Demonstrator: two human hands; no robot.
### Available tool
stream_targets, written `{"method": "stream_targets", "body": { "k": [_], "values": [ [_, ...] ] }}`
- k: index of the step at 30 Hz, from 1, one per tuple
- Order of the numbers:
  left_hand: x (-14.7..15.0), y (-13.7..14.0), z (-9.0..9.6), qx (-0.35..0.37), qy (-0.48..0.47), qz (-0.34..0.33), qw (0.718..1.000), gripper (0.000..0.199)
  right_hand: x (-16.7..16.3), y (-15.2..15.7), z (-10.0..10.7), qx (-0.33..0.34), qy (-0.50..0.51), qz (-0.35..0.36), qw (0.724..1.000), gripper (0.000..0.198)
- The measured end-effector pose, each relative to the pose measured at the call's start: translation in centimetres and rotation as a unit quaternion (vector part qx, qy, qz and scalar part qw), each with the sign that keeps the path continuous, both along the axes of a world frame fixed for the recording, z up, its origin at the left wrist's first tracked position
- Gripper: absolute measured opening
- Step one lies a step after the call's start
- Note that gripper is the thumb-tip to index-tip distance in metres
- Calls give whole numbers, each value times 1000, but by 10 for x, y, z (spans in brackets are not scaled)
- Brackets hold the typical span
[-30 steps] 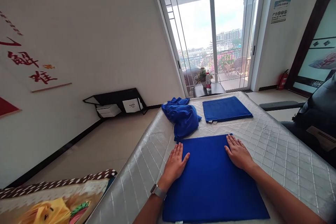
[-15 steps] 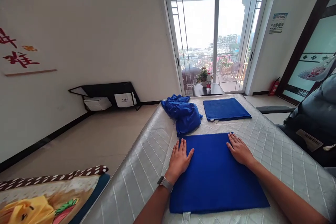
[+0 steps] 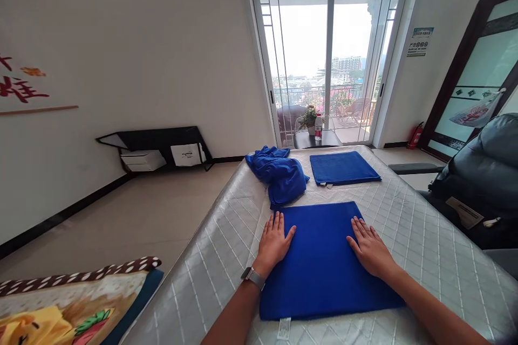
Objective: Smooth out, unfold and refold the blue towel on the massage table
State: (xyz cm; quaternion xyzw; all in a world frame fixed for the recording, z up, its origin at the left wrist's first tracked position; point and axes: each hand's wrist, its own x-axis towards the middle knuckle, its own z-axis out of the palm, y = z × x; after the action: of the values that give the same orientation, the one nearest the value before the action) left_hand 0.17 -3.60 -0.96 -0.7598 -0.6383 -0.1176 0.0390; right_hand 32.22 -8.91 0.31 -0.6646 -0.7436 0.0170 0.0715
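Both palms flat on the folded blue towel [image 3: 324, 259] at the near end of the quilted mattress [image 3: 424, 237]

We had our left hand [image 3: 274, 242] open, fingers spread, pressing on the towel's left edge, and our right hand [image 3: 369, 248] open and flat on its right part, neither gripping anything. A white label [image 3: 284, 329] stuck out from the towel's near edge. Beyond it lay a crumpled blue towel pile [image 3: 279, 175] just past the far left corner, and a second folded blue towel [image 3: 343, 167] beside that pile. Containers: a black shelf unit [image 3: 157, 145] on the floor by the wall held white boxes [image 3: 143, 160]; a small dark table [image 3: 318, 138] by the glass door carried a potted plant [image 3: 309, 118] and a bottle [image 3: 318, 126], contents unreadable. A patterned cushion [image 3: 68, 307] sat at lower left
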Motion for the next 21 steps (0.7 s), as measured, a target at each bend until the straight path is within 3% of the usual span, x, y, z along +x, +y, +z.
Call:
{"method": "stream_targets", "body": {
  "k": [5, 9, 11, 14, 17, 21],
  "values": [
    [-8, 4, -4, 9, -6, 10, 1000, 83, 2, -1, 2, -40, 32, 3, 999, 75],
    [-7, 1, 7, 29, -32, 18, 999, 81, 8, -3, 7, -50, 48, 11, 998, 75],
    [4, -5, 17, 41, -52, -17, 998, 73, 10, -5, 9, -47, 59, 17, 997, 74],
    [40, -22, 30, 50, -56, -124, 989, 63, 13, -7, 8, -36, 73, 24, 996, 73],
    [95, -40, 38, 43, -29, -225, 973, 62, 14, -7, 5, -27, 71, 21, 997, 74],
    [170, -48, 39, 11, -20, -298, 954, 64, 17, -7, -5, -19, 25, 34, 999, 64]
  ]
}}
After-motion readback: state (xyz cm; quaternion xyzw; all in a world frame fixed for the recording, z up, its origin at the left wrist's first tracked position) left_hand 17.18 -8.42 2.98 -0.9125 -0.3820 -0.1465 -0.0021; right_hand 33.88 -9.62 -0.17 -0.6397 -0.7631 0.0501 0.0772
